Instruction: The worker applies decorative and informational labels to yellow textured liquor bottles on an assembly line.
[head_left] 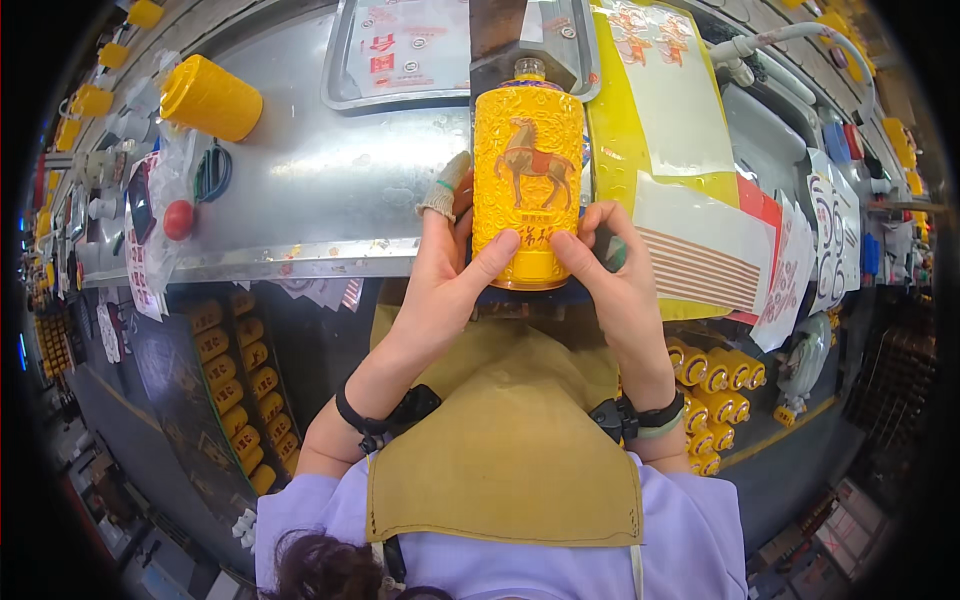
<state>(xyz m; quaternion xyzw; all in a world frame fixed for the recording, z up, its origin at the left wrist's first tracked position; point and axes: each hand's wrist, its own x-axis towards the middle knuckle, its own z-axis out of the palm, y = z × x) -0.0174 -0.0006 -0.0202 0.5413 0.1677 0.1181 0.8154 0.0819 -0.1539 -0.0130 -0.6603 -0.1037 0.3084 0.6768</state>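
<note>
A yellow bottle (528, 215) with a clear glass neck is held in front of me at the bench's near edge. On its embossed front is a brown horse decal with a red saddle, and red lettering below. My left hand (452, 262) grips the bottle's lower left side, its thumb pressed on the lettering. A fabric cot covers one finger of that hand. My right hand (612, 265) holds the lower right side, thumb likewise on the lettering. Most of the other fingers are hidden behind the bottle.
Behind the bottle lies a metal tray (400, 98) with printed sheets. To the right, decal sheets (690, 245) rest on a yellow mat (612, 150). A yellow cup-shaped piece (212, 98) and a red ball (178, 219) are at left. Yellow bottles (715, 400) stand below, right.
</note>
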